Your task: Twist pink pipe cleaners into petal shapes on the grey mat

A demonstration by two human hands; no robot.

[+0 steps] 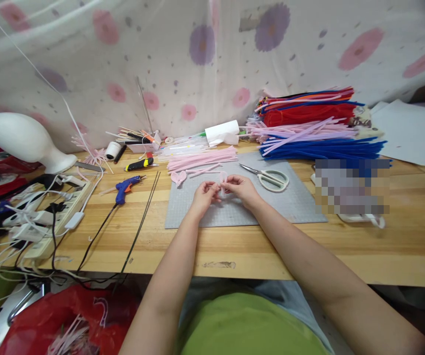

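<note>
Both hands meet over the grey cutting mat point(234, 219). My left hand point(205, 197) pinches the lower left of a pale pink pipe cleaner point(223, 176) bent into a loop. From the other side, my right hand point(240, 188) grips the same pipe cleaner, with fingertips almost touching the left ones. Where its ends go is hidden by the fingers. Left of the hands lies a pink petal-like shape point(178, 179) made of pipe cleaner. A bundle of pink pipe cleaners point(203, 159) rests just behind. White-handled scissors point(271, 181) lie on the mat to the right.
A blue glue gun point(123, 190) and a yellow-black utility knife point(139, 164) lie to the left, beside a cabled power strip point(68, 207). Blue pipe cleaners point(323, 149) and red ones point(304, 116) are piled at back right. A white foam head point(23, 138) stands far left.
</note>
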